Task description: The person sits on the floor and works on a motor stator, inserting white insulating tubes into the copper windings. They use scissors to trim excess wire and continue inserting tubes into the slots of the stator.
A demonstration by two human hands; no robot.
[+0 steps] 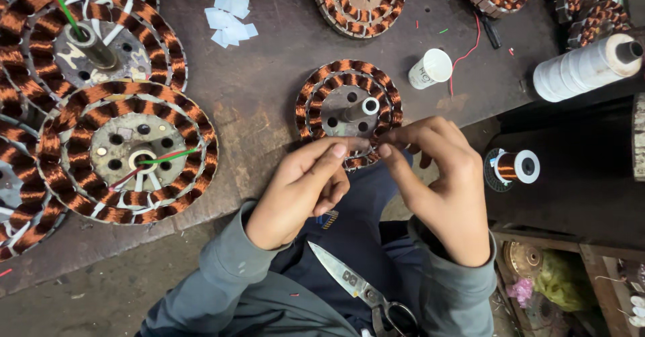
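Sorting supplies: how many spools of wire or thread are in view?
2: a large white thread spool lying at the far right of the table, and a small copper wire spool on the dark shelf below it. Others may sit outside the frame.

Bare table [269,102] lies open left of the small stator [348,112] — hemmed at frame left by large stators [127,152]. At right, a paper cup [430,68], red wire [470,48] and white thread spool [584,68] crowd the way.

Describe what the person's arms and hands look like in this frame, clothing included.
Both hands, the left hand and the right hand, are bare: no gloves, rings or watch visible. Both arms wear long grey-green fabric sleeves with plain cuffs ending at the wrists. No markings show on them.
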